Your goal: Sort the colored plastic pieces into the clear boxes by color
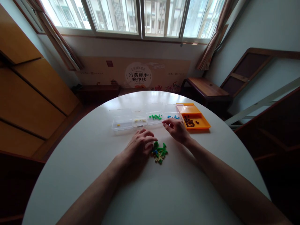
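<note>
My left hand (142, 141) rests beside a small pile of mixed building bricks (160, 152), mostly green, with pale yellow and a little blue. Its fingers are bent and apart, the index fingertip at the pile's upper edge. Farther off, my right hand (177, 128) hovers in front of the clear boxes, thumb and index fingertips close together; anything between them is too small to make out. Just behind those fingertips, green bricks (155, 117) lie in one clear box (150, 122). Blue bricks (172, 117) are partly hidden behind my right hand.
An open orange box (205, 125) at the right holds dark brown bricks (189, 122). Left of the green bricks stand a clear box with pale bricks (140, 120) and a wider clear box (125, 126) with one yellow piece. All stand on the round white table (77, 150).
</note>
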Available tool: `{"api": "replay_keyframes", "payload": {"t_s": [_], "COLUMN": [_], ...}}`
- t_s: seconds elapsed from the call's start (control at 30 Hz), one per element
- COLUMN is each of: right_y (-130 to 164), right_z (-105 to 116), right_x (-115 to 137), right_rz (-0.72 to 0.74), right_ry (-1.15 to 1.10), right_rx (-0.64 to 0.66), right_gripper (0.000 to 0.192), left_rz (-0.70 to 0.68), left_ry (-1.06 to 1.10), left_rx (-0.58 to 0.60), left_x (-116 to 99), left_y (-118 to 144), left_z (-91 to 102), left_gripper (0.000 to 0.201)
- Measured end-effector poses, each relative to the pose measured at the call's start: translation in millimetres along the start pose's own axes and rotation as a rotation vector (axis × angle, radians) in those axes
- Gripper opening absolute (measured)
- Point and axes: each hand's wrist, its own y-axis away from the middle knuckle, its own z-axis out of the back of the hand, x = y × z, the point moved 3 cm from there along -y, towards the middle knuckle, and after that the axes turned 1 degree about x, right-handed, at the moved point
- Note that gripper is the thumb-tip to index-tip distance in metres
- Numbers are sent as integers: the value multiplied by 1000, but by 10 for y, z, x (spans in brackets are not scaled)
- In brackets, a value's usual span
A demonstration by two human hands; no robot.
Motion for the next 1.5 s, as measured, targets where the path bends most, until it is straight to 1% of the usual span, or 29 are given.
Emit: {"api": "replay_keyframes", "payload": {"t_s": [0.13, 0.37, 0.47, 0.53, 0.6, 0.67, 0.8, 0.9, 1.13, 1.4, 1.5], "right_y": [44, 81, 101, 118, 134, 148, 163, 169, 183, 176, 178], "right_z": [-39, -111, -152, -181, -207, -224, -230, -237, -269, -277, -273], "right_x": [28, 90, 117, 144, 185, 241, 351, 407, 426, 415, 423], "right_rz": [15, 63, 96, 110, 126, 148, 165, 168, 205, 279, 327], "right_ry": [16, -22, -71, -111, -154, -182, -173, -138, -47, 12, 55], "right_rx": [38, 79, 106, 126, 145, 144, 75, 38, -31, -58, -59], "right_gripper": [16, 14, 11, 10, 11, 12, 8, 7, 4, 12, 15], "left_rz": [-7, -2, 11, 60, 147, 245, 381, 428, 410, 401, 388], "left_ry": [-20, -19, 10, 81, 189, 315, 527, 585, 583, 576, 629], "left_rx": [20, -8, -49, -122, -213, -273, -283, -285, -296, -309, -316], "left_x": [28, 87, 101, 131, 179, 227, 251, 231, 210, 198, 201], "left_y": [-4, 8, -2, -18, -35, -50, -72, -75, -81, -69, -66], "left_z": [-24, -42, -39, -24, -1, 17, 38, 49, 40, 71, 56], "left_gripper": [18, 13, 11, 12, 14, 17, 24, 26, 26, 21, 18]}}
